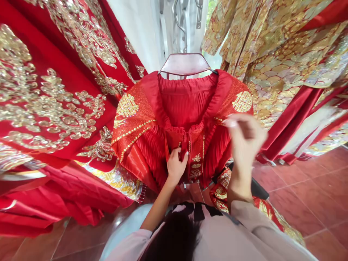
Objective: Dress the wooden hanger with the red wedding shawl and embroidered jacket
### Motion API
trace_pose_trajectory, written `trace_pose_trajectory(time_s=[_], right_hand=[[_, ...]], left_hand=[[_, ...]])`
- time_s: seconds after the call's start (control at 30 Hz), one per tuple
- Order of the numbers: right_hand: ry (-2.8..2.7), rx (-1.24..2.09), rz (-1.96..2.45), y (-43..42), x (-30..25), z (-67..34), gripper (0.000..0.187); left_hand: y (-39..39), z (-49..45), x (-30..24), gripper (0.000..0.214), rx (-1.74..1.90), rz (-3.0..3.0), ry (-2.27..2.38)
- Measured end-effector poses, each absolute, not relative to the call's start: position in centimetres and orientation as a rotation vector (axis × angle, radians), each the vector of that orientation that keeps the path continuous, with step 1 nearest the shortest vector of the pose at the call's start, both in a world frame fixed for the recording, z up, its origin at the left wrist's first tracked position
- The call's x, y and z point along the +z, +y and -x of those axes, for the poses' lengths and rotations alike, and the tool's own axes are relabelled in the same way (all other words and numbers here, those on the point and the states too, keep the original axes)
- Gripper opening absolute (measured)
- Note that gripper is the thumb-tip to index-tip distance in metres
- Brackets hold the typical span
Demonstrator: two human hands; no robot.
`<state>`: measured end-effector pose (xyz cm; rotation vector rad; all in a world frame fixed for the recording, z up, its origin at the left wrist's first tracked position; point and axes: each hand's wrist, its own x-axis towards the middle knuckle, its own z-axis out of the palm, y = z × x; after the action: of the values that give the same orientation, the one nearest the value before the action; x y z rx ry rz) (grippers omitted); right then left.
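A red pleated jacket (pixel 144 145) with a gathered collar, gold-beaded trim and round gold emblems on its shoulders hangs in front of me on a hanger (pixel 186 64). My left hand (pixel 176 165) is at the jacket's front opening, fingers curled in on the cloth beside the centre edge, thumb pointing up. Over the shoulder panel on the right, my right hand (pixel 246 136) is raised with thumb and fingertips drawn together near the beaded trim. It is slightly blurred, and whatever lies between its fingertips is too small to make out.
Red garments with heavy gold sequins (pixel 54 94) hang close on the left. Gold scale-patterned garments (pixel 282 69) hang on the right. Metal hooks (pixel 181 25) show behind the hanger. Red-and-gold cloth (pixel 221 188) lies low beside my right forearm, above the tiled floor (pixel 312 195).
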<state>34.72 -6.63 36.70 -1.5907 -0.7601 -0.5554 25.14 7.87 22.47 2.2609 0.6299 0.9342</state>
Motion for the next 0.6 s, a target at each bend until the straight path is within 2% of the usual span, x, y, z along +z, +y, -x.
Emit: trace_pose_trajectory(time_s=[0.07, 0.2, 0.3, 0.4, 0.6], right_hand=[[-0.671, -0.466, 1.638, -5.3, 34.5, -35.0, 0.018], [-0.646, -0.351, 1.806, -2.3, 31.4, -34.8, 0.026], [-0.652, -0.312, 1.974, -0.8, 31.0, -34.6, 0.03], [-0.738, -0.257, 1.981, 0.0, 30.8, -34.7, 0.024], [-0.772, -0.114, 1.826, -0.3, 29.0, -35.2, 0.016]], left_hand=[[8.1, -25.3, 24.2, 0.024, 1.126, -2.197, 0.597], [8.9, -26.2, 28.0, 0.02, 1.406, -2.219, 0.615], [8.9, -27.4, 29.7, 0.023, 1.228, -2.332, 0.759], [8.3, -28.2, 29.9, 0.025, 0.945, -2.387, 0.858], [7.5, -27.9, 28.7, 0.014, 0.852, -2.322, 0.686]])
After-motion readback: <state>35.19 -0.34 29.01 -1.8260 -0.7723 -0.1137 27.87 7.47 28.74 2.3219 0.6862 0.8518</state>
